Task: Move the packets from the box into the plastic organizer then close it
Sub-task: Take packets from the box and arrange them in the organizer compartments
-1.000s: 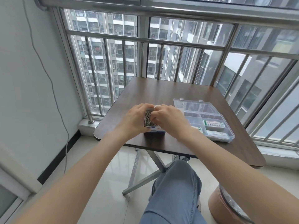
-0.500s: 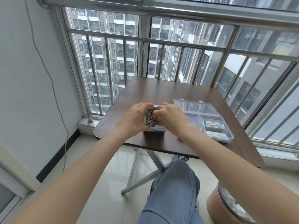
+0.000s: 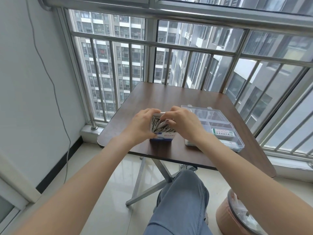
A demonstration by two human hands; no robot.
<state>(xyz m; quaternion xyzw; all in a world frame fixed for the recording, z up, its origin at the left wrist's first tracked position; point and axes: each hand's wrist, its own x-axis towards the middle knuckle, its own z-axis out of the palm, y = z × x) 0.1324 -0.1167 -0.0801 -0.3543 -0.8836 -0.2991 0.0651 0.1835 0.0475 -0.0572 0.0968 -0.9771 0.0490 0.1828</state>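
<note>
Head view, looking forward and down: a brown table (image 3: 177, 97) stands against a barred window (image 3: 169, 48). A small blue and white box (image 3: 162, 137) sits upright near the table's front edge, its top open. Inside it, packets (image 3: 159, 126) stand packed on edge.

Left hand (image 3: 142, 124): curled around the left side of the box, fingers wrapped over its far top edge, holding the box in place on the table.

Right hand (image 3: 183, 124): positioned over the right side of the box opening. Its fingertips are bent down into the packets and pinch at them; a white flap or packet edge shows just beside the fingers. How many packets are caught in the pinch cannot be determined.

Plastic organizer (image 3: 237, 141): clear, divided into compartments, lying flat on the table just to the right of the box, partly hidden behind the right wrist. Printed white packages lie in its near compartments. Whether its clear lid is shut or folded open cannot be determined.

Below the table: metal crossed legs (image 3: 152, 180), a knee in grey trousers (image 3: 183, 200), and a bin with a plastic liner (image 3: 237, 216) at the lower right. A thin cable (image 3: 55, 99) hangs down the left wall.
</note>
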